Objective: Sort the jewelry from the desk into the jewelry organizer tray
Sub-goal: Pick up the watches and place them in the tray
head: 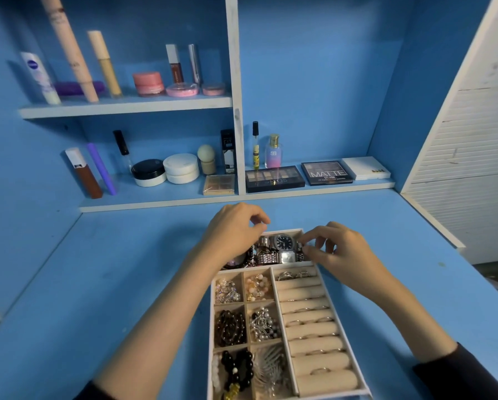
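Where the jewelry organizer tray [278, 307] sits on the blue worktop [126, 269], both hands work at its far compartment, which is packed with watches [283, 242]. The left hand [233, 232] hovers over that compartment's left end, fingers curled, thumb and forefinger close together; whether they grip anything I cannot tell. The right hand [343, 252] is at the tray's far right corner, fingertips pinching a metal watch band [299, 255]. Nearer in the tray, small cells hold beads [230, 327] and the roll rows hold rings [320, 370].
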### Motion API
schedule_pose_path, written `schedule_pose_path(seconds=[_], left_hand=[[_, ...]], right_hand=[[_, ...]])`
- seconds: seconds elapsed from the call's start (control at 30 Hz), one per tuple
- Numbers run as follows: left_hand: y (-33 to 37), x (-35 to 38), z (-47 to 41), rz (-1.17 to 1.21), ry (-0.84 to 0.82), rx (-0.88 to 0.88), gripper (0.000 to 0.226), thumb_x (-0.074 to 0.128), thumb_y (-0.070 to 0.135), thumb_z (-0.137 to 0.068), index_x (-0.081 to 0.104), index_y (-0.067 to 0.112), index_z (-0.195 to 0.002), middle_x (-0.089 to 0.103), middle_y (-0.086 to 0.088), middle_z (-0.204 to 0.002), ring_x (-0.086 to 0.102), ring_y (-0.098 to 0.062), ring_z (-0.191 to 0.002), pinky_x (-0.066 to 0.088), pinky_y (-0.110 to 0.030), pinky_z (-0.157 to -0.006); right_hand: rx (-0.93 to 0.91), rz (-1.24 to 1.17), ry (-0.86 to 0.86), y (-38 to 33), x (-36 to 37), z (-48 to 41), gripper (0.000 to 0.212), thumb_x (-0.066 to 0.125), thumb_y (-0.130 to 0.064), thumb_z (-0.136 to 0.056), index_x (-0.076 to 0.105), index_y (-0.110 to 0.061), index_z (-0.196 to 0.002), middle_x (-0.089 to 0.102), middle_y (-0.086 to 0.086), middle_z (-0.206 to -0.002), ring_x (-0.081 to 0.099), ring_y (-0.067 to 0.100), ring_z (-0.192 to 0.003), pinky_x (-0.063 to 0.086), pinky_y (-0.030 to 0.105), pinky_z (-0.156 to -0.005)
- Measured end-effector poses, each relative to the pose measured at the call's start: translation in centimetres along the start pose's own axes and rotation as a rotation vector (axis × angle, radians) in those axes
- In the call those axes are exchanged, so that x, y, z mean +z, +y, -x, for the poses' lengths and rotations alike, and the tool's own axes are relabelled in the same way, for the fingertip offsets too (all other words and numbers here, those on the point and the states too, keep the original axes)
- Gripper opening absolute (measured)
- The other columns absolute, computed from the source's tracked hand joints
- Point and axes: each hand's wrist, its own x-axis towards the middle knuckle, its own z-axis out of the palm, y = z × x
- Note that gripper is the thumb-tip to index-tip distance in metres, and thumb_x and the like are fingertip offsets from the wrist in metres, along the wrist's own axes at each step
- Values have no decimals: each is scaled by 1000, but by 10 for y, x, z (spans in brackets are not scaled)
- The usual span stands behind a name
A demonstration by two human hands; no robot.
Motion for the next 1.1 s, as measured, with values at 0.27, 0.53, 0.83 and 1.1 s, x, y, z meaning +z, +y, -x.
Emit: schedule_pose_path(seconds=[0.27,0.53,0.83,1.1], left_hand=[[-11,1,-27,-50,-305,47,21,56,25,-91,69,18,-106,68,3,-109,58,-9,-94,44,-26,-87],[-13,2,-34,-92,-273,80,16,62,25,-87,73,15,-94,72,0,-93,63,-13,-87,50,-32,-82],[-61,-22,-23,-207,-16,-159,19,60,15,-85,70,8,-71,71,-6,-80,66,-19,-74,56,-42,-73],[-73,-28,24,-119,203,-409,19,54,5,-70,55,24,-68,46,-9,-71,38,-23,-70,30,-27,-63]], right_hand=[[120,-265,39,8,-11,9,8,62,-18,-86,70,-20,-84,59,1,-75,46,5,-59,38,13,-57],[156,-295,38,12,-15,10,11,63,-22,-85,70,-29,-79,63,9,-84,51,18,-66,38,24,-59],[239,-362,156,21,-23,10,9,57,-33,-88,66,-33,-91,64,3,-92,57,21,-75,42,30,-66],[360,-454,68,14,-2,13,18,52,-28,-93,66,-20,-100,63,12,-75,49,20,-52,42,33,-56]])
